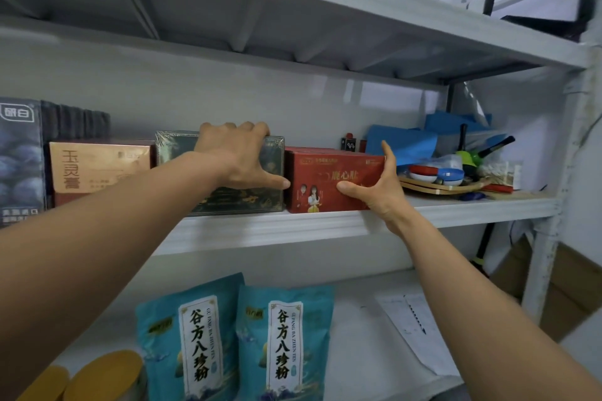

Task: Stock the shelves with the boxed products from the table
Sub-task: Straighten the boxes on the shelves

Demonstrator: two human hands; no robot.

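A red box (325, 169) with white lettering stands on the white middle shelf (325, 221). My right hand (378, 185) holds its right end, thumb on the front face and fingers up along the side. Left of it stands a dark green box (273, 202) with gold trim. My left hand (237, 156) grips this box, fingers curled over its top edge and thumb stretched toward the red box. Further left sit a tan and red box (97, 169) and a tall dark blue box (19, 163).
Blue folders (400, 143), small bowls on a wooden tray (436, 184) and dark-handled tools crowd the shelf's right end. Two teal pouches (283, 342) and yellow-lidded tins (104, 374) stand on the lower shelf beside a sheet of paper (413, 329). A white upright post (547, 254) is at right.
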